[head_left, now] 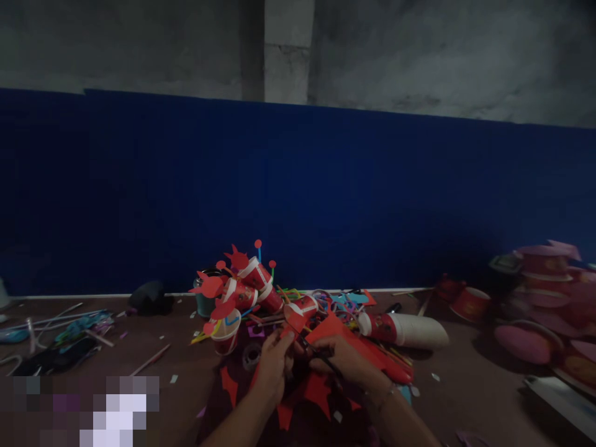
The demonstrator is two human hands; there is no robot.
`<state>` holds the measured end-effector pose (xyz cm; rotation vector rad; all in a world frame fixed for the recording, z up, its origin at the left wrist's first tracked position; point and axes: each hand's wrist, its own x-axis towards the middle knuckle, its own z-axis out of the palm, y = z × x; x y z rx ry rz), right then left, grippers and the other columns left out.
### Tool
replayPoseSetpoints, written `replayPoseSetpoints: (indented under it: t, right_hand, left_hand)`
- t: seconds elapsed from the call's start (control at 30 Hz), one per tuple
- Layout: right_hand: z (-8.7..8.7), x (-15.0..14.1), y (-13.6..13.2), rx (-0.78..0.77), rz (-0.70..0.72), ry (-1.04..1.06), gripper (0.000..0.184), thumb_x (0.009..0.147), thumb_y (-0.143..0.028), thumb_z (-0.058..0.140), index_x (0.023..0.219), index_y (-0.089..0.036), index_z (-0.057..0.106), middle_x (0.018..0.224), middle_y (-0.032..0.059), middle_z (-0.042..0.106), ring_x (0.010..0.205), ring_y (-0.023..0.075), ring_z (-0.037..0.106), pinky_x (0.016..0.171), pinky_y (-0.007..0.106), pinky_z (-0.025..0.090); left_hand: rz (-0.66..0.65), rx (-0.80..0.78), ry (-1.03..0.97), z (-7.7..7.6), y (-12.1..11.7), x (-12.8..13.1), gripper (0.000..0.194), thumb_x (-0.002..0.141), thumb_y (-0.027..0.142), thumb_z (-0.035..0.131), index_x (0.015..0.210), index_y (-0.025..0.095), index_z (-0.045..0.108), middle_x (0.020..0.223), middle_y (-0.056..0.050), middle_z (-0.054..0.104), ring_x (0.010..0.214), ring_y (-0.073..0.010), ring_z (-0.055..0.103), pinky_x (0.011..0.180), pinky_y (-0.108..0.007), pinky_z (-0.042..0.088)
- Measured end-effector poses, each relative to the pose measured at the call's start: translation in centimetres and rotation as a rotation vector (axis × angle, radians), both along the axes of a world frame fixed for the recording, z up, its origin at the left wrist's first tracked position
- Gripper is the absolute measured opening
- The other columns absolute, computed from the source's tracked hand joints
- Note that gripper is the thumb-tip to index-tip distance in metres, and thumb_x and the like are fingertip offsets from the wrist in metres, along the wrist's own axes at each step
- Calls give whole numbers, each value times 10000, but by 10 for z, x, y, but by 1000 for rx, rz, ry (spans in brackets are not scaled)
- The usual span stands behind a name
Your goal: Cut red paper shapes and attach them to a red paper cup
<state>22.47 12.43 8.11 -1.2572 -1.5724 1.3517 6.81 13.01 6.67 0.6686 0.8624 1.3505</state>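
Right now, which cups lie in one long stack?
The mostly white nested cups, right of the right hand; the decorated cups further left point different ways.

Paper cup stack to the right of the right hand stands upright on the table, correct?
Not upright: the head view shows the paper cup stack lying on its side on the table, to the right of the right hand.
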Motion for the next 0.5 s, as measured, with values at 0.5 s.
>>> replayPoseSetpoints:
  t: [0.5]
  right_hand:
    - [-3,6,4,-93,82,-5,163,643,-329,660,698,-182,618,461,-64,526,350,63,395,361,163,281]
  left_hand:
    - [-83,-5,34,7,-6,0,267,565,375,709,629,164,558,439,57,527,289,-7,260,347,-165,146]
